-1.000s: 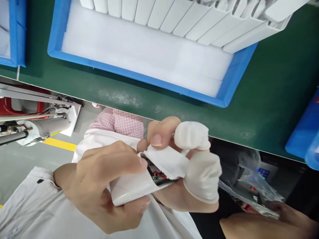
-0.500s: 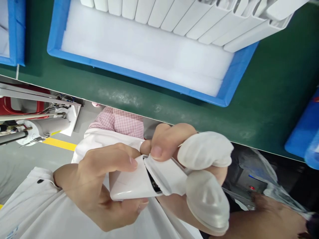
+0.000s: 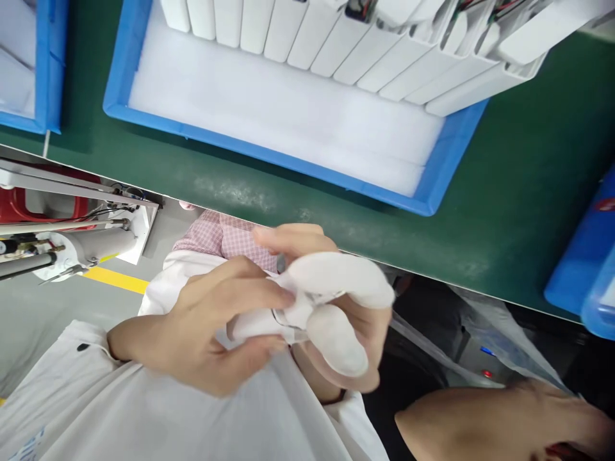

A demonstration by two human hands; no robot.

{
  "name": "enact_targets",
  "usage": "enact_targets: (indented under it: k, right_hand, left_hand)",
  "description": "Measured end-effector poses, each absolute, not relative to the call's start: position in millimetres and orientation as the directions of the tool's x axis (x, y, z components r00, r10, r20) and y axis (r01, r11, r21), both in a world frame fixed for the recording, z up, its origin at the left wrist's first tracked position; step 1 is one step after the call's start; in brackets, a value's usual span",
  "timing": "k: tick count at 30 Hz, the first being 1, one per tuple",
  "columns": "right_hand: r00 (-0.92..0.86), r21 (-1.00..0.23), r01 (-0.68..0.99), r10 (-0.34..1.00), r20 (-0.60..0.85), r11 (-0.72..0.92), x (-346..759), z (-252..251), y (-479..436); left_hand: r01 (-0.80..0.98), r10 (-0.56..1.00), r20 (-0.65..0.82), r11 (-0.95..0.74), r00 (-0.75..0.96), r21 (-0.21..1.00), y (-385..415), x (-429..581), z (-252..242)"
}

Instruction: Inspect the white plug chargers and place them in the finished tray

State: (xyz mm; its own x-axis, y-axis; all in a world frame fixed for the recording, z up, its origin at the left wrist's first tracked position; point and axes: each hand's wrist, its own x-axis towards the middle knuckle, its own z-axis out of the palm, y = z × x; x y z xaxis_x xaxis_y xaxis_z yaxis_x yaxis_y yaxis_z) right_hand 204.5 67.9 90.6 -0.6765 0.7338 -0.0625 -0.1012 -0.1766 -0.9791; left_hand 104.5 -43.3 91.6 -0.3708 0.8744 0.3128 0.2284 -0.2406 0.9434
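Observation:
In front of my white shirt, both hands meet on a small white plastic case [image 3: 252,325]. My left hand [image 3: 206,326] is closed round its left end, thumb below and fingers above. My right hand [image 3: 362,314] grips the other end, where a white end piece joins the case; a dark line shows at the joint. White finger cots [image 3: 339,275] cover two of its digits and hide much of the end piece. Above the hands, a blue tray [image 3: 269,160] with a white lining holds a row of white plastic housings [image 3: 327,48], some with wires showing at their open ends.
The green table's edge [image 3: 230,192] runs just beyond my hands. Another blue tray [image 3: 50,70] is at the left, a blue bin [image 3: 576,256] at the right. Another person [image 3: 451,422] is close by at lower right. Machine parts [image 3: 96,246] stand at the left below the table.
The right hand has shifted left and turned, its finger cots now over the joint. The gap between case and end piece looks narrower. The view has moved slightly.

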Motion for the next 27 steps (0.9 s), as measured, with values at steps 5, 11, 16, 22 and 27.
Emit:
enact_targets:
  k: [5,11,16,22,27]
  right_hand:
    - [-0.679,-0.999,-0.044,0.733,0.053,0.031,194,79,85]
    - [-0.613,-0.996,0.061,0.785,-0.086,-0.062,187,50,107]
    - [-0.733,-0.898,0.125,0.571,-0.37,-0.422,178,39,115]
    - [-0.711,-0.843,0.224,0.509,-0.485,-0.489,169,49,114]
    - [-0.703,-0.807,0.246,0.475,-0.53,-0.537,171,52,117]
  left_hand:
    - [0.354,0.801,0.412,-0.268,-0.435,0.896,-14,79,60]
    - [0.459,0.721,0.563,-0.372,-0.403,0.806,18,36,22]
    - [0.494,0.879,0.368,-0.184,-0.304,0.849,3,16,20]
    - [0.275,0.952,-0.088,0.172,-0.294,0.946,-7,8,50]
    - [-0.06,0.886,-0.407,0.404,-0.222,0.913,-3,3,69]
